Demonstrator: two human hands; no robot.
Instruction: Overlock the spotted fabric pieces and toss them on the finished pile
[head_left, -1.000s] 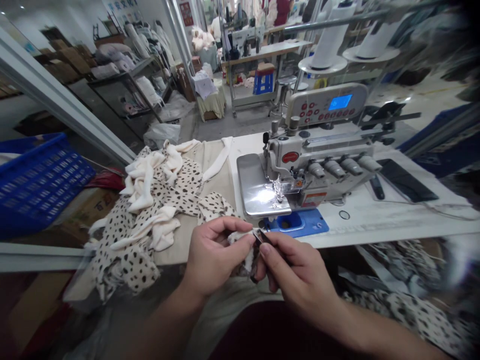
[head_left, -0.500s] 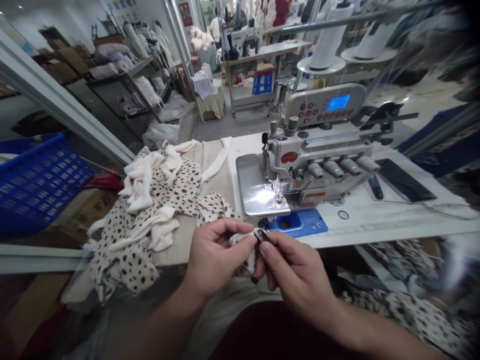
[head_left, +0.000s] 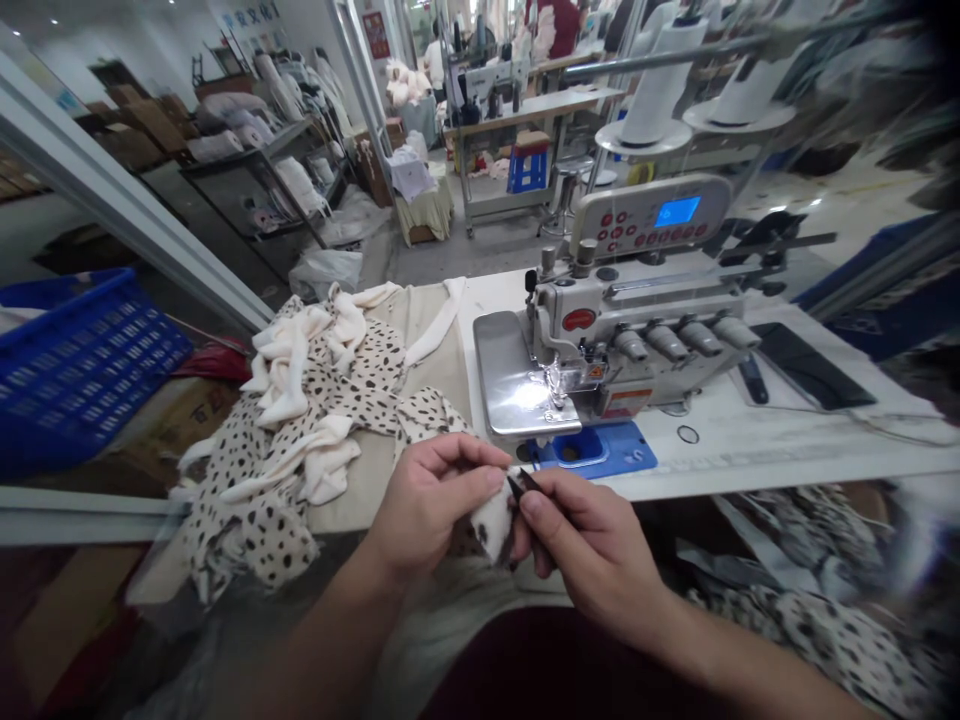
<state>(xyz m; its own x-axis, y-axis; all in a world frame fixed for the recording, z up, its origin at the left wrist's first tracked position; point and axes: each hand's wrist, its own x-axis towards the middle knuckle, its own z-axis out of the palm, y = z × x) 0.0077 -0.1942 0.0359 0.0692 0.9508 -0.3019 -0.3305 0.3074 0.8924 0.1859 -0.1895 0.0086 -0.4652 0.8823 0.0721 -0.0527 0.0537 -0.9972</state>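
Note:
My left hand [head_left: 431, 500] is closed, pinching a white fabric piece with dark spots [head_left: 493, 520] between thumb and fingers. My right hand [head_left: 592, 535] is wrapped around dark thread snips [head_left: 520, 484], whose pointed blades lie against the upper edge of that piece. Most of the snips' handle is hidden in the palm. Both hands are just in front of the table's edge, below the overlock sewing machine [head_left: 637, 320] and its metal plate [head_left: 510, 375]. Left of them, a heap of spotted fabric [head_left: 255, 520] with cream strips [head_left: 289, 370] covers the table.
A blue tray [head_left: 622, 450] sits at the table's front, under the machine. Farther right lie a black phone [head_left: 814, 365] and a small dark tool [head_left: 752, 382]. A blue basket [head_left: 90, 360] stands at the left beside a metal post. More spotted fabric [head_left: 817, 625] is low on the right.
More of the spotted piece shows below my fingers, its face turned toward me. The snips' blades look closer together. Both hands stay in nearly the same place.

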